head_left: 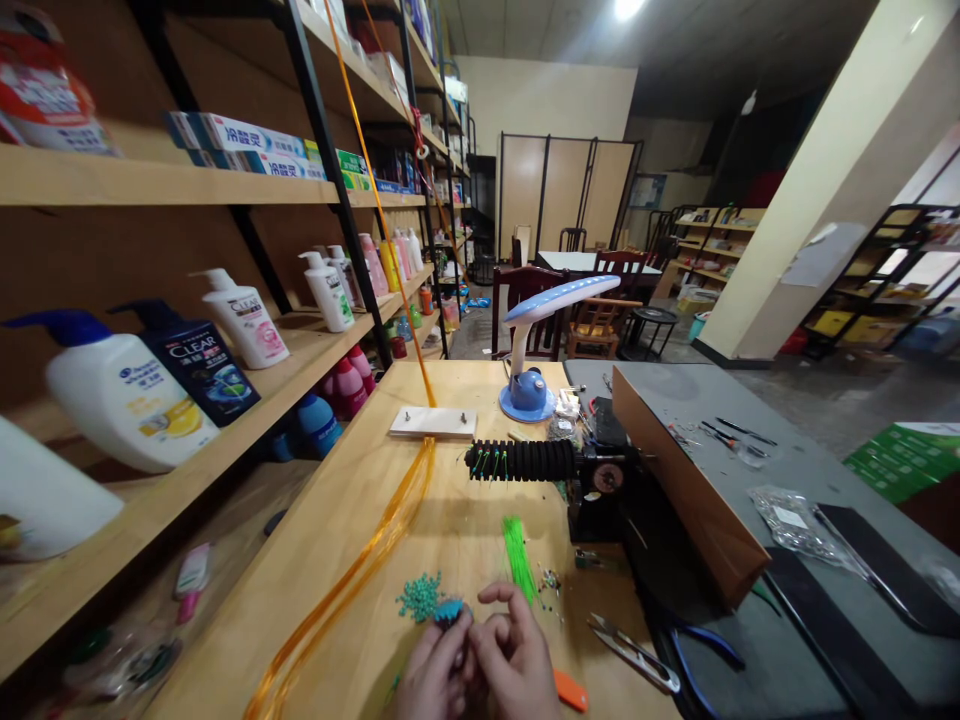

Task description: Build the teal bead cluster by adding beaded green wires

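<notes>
My left hand (429,672) and my right hand (511,655) meet at the bottom edge of the wooden table (352,560). Together they pinch a small teal beaded piece (450,612) between the fingertips. A loose pile of teal beads (420,596) lies just left of it. A bundle of bright green strands (517,555) lies just beyond my right hand. Past that, a black ribbed cylinder (521,460) with coloured pins sticks out sideways from a black stand.
Orange ribbon (360,570) runs along the table and up to the shelves. Thread snips (634,655) and blue-handled pliers (705,645) lie on the right, an orange tool (570,690) by my right hand. A blue desk lamp (529,385), a white block (433,422), and shampoo shelves (187,370) stand nearby.
</notes>
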Tool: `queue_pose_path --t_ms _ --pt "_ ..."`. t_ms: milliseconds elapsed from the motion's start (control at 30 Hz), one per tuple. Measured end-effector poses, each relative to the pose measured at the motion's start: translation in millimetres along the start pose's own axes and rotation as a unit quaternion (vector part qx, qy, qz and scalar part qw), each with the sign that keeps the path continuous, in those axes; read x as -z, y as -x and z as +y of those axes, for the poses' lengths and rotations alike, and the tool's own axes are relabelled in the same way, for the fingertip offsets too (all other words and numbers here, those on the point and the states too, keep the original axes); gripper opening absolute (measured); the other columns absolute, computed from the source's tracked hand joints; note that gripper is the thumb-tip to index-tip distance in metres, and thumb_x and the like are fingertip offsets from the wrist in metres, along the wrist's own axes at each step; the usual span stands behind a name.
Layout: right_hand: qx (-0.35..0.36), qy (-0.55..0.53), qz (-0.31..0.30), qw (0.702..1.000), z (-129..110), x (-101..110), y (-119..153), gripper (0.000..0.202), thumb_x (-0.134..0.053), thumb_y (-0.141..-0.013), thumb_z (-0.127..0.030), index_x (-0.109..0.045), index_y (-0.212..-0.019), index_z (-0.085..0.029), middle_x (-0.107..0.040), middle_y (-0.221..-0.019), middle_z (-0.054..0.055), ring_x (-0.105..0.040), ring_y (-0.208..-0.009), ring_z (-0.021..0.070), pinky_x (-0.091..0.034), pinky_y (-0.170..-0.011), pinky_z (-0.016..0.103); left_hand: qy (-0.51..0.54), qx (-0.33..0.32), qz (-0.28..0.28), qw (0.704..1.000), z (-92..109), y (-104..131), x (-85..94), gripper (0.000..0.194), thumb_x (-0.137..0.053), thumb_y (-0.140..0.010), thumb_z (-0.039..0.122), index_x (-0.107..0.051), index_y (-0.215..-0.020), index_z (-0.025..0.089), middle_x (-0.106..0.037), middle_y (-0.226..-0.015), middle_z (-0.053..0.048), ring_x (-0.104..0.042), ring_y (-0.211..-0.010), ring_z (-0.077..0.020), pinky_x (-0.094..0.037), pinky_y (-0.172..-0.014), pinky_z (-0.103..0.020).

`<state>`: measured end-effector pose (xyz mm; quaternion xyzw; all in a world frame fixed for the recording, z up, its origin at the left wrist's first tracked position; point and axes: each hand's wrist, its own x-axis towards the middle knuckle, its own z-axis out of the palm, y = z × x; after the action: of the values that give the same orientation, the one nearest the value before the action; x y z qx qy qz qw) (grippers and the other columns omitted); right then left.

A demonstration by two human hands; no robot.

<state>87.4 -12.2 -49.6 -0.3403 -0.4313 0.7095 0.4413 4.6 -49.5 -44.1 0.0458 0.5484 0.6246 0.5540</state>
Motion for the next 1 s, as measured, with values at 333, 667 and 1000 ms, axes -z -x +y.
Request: queue_pose_path --t_ms 333,667,1000 --pt "0.009 0.016 -0.010 1.000 2.2 6.7 -3.9 0.055 -0.073 -0.075 -0.066 -0.050 -0.099 -0.022 -0.053 -0.049 -0.008 -0.049 -0.041 0.0092 -0.036 -0.043 0.018 0.053 0.021 -0.015 0.998 -6.4 -2.0 2.2 0.051 -0.093 -0.050 0.049 -0.069 -0.085 0.021 -0.063 -0.057 0.005 -0.064 -0.053 -0.0146 -0.047 -0.050 -0.022" --pt "0.012 0.081 -0.059 0.995 -15.6 20.5 -7.6 0.056 -0.067 -0.078 -0.069 -0.059 -0.102 -0.019 -0.040 -0.057 -0.010 -0.038 -0.052 0.0084 -0.029 -0.050 0.021 -0.092 -0.183 -0.027 0.978 -2.9 -8.0 -1.2 0.041 -0.085 -0.058 0.055 -0.071 -0.068 0.018 -0.071 -0.064 -0.003 -0.065 -0.065 -0.0222 -0.052 -0.064 -0.030" --pt "0.018 0.314 -0.113 0.943 -31.9 8.7 -14.4 0.035 -0.060 -0.083 -0.043 -0.047 -0.060 -0.020 -0.044 -0.059 -0.004 -0.041 -0.059 0.0123 -0.029 -0.055 0.025 -0.155 -0.228 0.006 0.961 37.1 -8.0 2.0 0.056 -0.076 -0.058 0.071 -0.073 -0.073 0.017 -0.061 -0.057 0.000 -0.057 -0.056 -0.0178 -0.048 -0.053 -0.027"
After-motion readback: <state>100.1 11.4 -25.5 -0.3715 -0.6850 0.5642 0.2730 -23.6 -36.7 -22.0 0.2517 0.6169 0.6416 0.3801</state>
